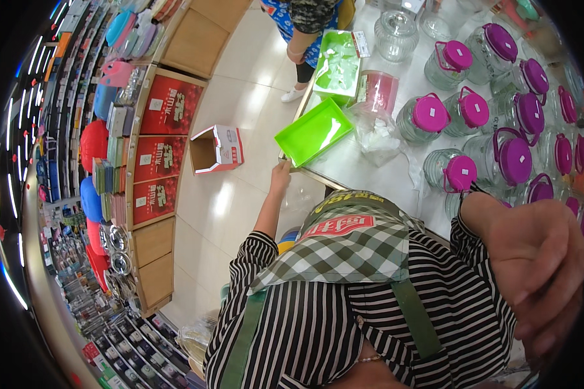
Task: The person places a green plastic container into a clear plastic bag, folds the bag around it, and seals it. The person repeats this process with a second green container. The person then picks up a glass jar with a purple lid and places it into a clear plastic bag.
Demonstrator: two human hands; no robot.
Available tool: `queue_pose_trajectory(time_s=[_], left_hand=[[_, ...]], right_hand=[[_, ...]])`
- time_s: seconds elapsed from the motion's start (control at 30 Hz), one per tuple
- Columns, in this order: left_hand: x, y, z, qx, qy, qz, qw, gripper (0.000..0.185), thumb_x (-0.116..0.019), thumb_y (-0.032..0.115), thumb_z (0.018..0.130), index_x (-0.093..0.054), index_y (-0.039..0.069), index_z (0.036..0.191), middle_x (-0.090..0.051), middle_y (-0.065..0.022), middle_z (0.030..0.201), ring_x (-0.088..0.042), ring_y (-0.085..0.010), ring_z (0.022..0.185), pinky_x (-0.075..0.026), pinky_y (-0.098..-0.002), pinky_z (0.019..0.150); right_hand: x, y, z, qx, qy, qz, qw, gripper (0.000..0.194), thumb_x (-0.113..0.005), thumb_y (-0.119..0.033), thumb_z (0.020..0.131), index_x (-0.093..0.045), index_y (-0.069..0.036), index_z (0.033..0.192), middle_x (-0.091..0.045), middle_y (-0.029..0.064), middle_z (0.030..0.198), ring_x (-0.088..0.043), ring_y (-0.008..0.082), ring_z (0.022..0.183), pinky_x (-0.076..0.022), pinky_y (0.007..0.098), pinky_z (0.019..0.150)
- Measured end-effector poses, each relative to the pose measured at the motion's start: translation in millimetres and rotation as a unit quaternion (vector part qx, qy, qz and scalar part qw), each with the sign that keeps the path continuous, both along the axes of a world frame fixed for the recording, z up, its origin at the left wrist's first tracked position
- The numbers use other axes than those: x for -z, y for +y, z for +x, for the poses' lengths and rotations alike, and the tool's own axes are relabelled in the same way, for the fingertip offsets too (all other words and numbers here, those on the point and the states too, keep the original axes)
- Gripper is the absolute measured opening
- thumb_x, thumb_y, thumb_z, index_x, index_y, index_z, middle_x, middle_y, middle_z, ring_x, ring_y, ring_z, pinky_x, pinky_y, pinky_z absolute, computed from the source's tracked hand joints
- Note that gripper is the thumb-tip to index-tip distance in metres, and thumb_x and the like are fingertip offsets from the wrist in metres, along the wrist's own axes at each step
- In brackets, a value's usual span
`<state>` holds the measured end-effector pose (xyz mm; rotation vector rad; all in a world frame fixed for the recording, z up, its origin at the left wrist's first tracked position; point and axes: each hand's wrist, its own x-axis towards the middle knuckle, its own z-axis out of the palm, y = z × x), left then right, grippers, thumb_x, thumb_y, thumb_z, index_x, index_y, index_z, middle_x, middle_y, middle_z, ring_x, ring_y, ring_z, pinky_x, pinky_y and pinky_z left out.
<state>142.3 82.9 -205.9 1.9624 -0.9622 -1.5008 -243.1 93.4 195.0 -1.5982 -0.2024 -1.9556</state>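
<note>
My left hand (281,174) reaches forward to the corner of a white-topped counter (321,167). Its fingertips are at the lower edge of a bright green rectangular plastic tray (314,131); whether they grip the tray or just the counter corner cannot be told. Close to the camera on the right, my right hand (535,257) is raised with the palm showing and fingers loosely bent, and nothing is visible in it. Beyond the wrist stand glass jars with magenta lids (460,172). Crumpled clear plastic wrap (377,133) lies beside the tray.
Another green container (338,63) holding clear plastic stands farther up the counter, near a lidded glass jar (396,36). A person (304,39) stands by the counter's far side. An open cardboard box (217,150) sits on the tiled floor. Stocked shelves (121,121) line the left.
</note>
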Motion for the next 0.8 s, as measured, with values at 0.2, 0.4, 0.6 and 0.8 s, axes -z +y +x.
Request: queue_pose_trajectory(time_s=[0.2,0.4,0.6,0.8], left_hand=[[8.8,19.3,11.5,0.007,0.013,-0.022,1.0,0.042,-0.046,0.035,0.096,-0.06,-0.003,0.106,-0.069,-0.0155,0.076,-0.03,-0.0049,0.037,-0.026,-0.0223,0.035],[-9.9,37.3,13.7,0.172,-0.113,-0.033,0.978,0.035,-0.056,0.03,0.087,-0.066,-0.004,0.087,-0.068,-0.0141,0.068,-0.059,-0.0183,0.059,-0.045,-0.0323,0.059],[-66.2,15.9,-35.7,0.268,-0.073,-0.029,0.96,0.047,-0.055,0.037,0.092,-0.065,-0.008,0.089,-0.064,-0.0092,0.063,-0.058,-0.0108,0.059,-0.045,-0.0273,0.057],[-107.8,3.5,-110.5,0.33,0.094,0.061,0.937,0.068,-0.043,0.059,0.092,-0.058,-0.005,0.113,-0.064,-0.0106,0.062,-0.032,-0.0065,0.043,-0.028,-0.0225,0.043]], right_hand=[[71.8,-9.1,-13.3,0.156,0.156,0.147,0.964,0.033,-0.072,-0.012,0.078,-0.063,-0.007,0.11,-0.065,0.0089,0.093,-0.063,0.0175,0.073,-0.0507,0.0293,0.064],[258.4,-37.4,22.9,0.383,0.539,0.186,0.727,0.049,-0.077,-0.025,0.067,-0.064,-0.003,0.109,-0.063,0.0129,0.091,-0.06,0.0293,0.085,-0.047,0.0411,0.08],[322.8,-12.9,31.6,0.319,0.695,0.224,0.605,0.02,-0.062,-0.011,0.07,-0.061,-0.006,0.089,-0.056,0.0097,0.075,-0.058,0.0264,0.071,-0.0444,0.039,0.07],[287.4,22.3,60.1,0.232,0.619,0.218,0.718,0.012,-0.058,-0.009,0.073,-0.057,-0.005,0.084,-0.057,0.0097,0.077,-0.061,0.0278,0.07,-0.0486,0.0388,0.06]])
